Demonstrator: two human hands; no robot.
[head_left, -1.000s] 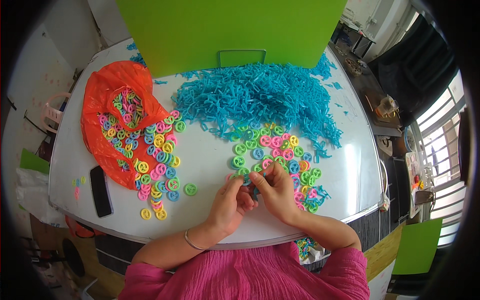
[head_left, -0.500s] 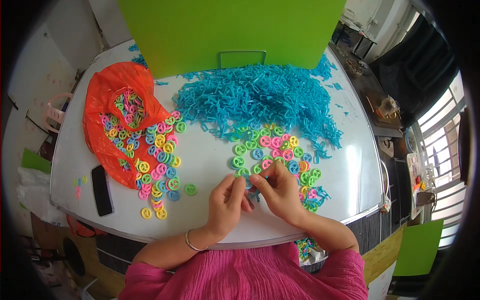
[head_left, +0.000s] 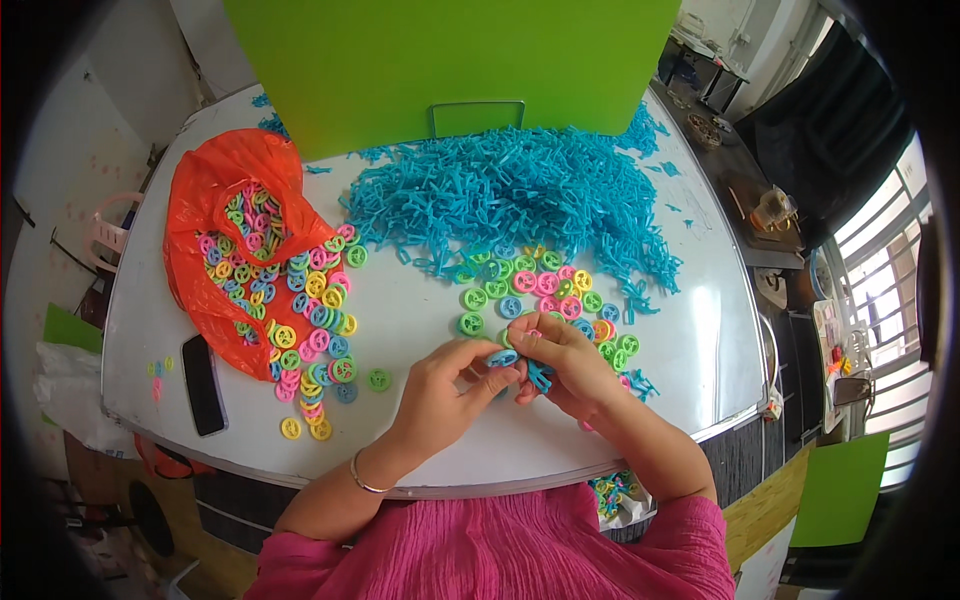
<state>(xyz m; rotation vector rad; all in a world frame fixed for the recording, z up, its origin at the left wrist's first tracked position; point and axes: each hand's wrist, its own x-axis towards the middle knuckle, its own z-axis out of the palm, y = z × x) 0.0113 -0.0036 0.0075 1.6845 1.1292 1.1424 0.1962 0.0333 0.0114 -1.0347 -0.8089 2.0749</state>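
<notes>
My left hand (head_left: 445, 388) is closed on a small blue plastic wheel (head_left: 502, 357), pinched between thumb and fingers. My right hand (head_left: 572, 368) meets it at the near middle of the table, its thumb and forefinger pressed together beside the wheel. Blue plastic clips (head_left: 540, 377) stick out from under the curled fingers of that hand. Just beyond my hands lie loose wheels (head_left: 497, 289) in green, pink, blue and yellow. Farther back spreads a large heap of blue clips (head_left: 520, 190). What the right fingertips touch is partly hidden.
An orange-red plastic bag (head_left: 190, 230) spills coloured wheels on the left. A black phone (head_left: 206, 390) lies near the left edge of the white table (head_left: 420, 310). A green board (head_left: 450, 60) with a metal handle stands at the back.
My hands have turned and come closer together, and the blue wheel now shows between them. More of the blue clips shows under my right hand.
</notes>
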